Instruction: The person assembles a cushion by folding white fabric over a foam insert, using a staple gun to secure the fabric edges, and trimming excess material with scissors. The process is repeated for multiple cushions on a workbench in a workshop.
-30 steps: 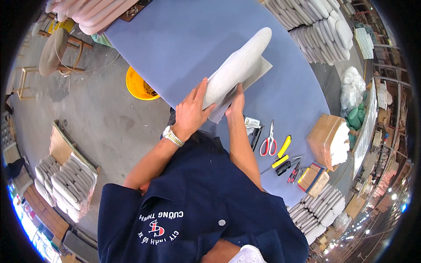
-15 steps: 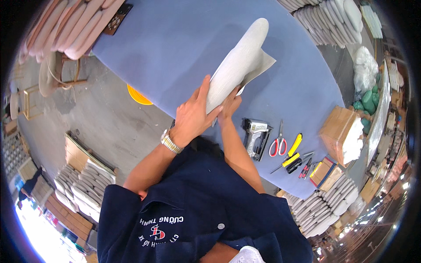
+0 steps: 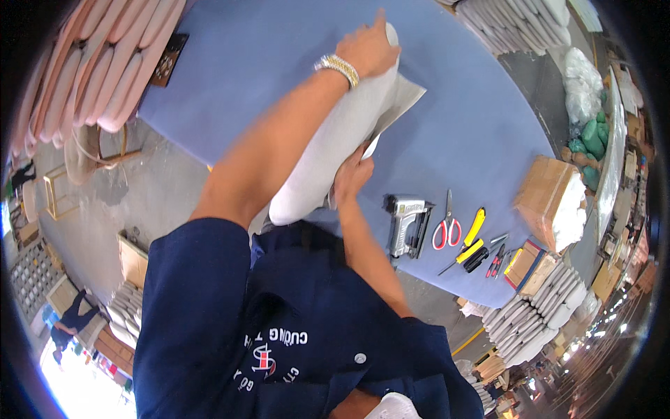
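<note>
A long, pale grey upholstered cushion [image 3: 317,157] is held tilted above the blue table, its rounded near end close to my body. Loose fabric [image 3: 407,98] sticks out along its right side. My left hand [image 3: 366,49], with a metal watch on the wrist, lies over the cushion's far end, slightly blurred. Its index finger stretches past the edge and the thumb stands apart. Lower down on the right side, my right hand [image 3: 352,174] grips the cushion, with its fingers partly hidden behind it. To its right lies a staple gun [image 3: 407,225].
On the blue table [image 3: 265,49] lie red-handled scissors [image 3: 447,227], a yellow cutter [image 3: 476,225], a yellow-handled screwdriver [image 3: 467,253] and small red-black tools [image 3: 496,262]. A cardboard box [image 3: 541,199] with white stuffing stands right. Stacked cushions [image 3: 98,66] rise at far left.
My left hand has moved from the cushion's near end up to its far end. The near end now sits lower, closer to my body. My right hand keeps its hold.
</note>
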{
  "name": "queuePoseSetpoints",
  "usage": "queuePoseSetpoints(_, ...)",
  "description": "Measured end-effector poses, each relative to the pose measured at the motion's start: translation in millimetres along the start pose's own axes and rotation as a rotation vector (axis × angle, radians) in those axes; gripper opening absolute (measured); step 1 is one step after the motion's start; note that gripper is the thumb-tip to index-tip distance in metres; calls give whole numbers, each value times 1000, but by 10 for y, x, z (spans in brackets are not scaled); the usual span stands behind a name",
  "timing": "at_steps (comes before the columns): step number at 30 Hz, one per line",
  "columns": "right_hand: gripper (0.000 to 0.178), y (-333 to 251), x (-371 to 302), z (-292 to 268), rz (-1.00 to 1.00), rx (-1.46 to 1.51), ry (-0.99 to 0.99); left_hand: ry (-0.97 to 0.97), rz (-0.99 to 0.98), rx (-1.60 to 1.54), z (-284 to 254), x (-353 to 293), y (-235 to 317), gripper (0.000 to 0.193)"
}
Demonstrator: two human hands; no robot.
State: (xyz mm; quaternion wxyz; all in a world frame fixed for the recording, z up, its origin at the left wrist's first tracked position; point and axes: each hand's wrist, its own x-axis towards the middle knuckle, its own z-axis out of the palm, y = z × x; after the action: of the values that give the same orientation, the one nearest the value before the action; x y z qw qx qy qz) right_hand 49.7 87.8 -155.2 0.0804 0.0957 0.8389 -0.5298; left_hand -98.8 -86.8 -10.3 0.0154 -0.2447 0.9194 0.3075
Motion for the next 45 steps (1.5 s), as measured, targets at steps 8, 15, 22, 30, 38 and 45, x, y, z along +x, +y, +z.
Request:
queuePoseSetpoints(8,55,-115,0,-26,-95,11,11,59,0,-306,-7,-1793,-623,92)
queuePoseSetpoints(15,49,-7,2,-404,42,181,-452,274,-480,-953,791,-3507,-1396,73)
queuePoseSetpoints(22,53,-575,-144,-685,-99,-103,-868,546,-714,-1684,1339,-3280,-1351,93)
queuePoseSetpoints(30,61,-1133,-271,-984,-540,-453,-933,571,-811,-1985,1205,-3151,-927,75)
queuePoseSetpoints(38,47,-1483,-363,-1049,-269,-337,-907,335,-846,-1769,1127,-3236,-616,72)
queuePoseSetpoints(45,49,-1216,-339,-1151,-202,-185,-892,508,-264,-1210,1256,-3857,-294,85)
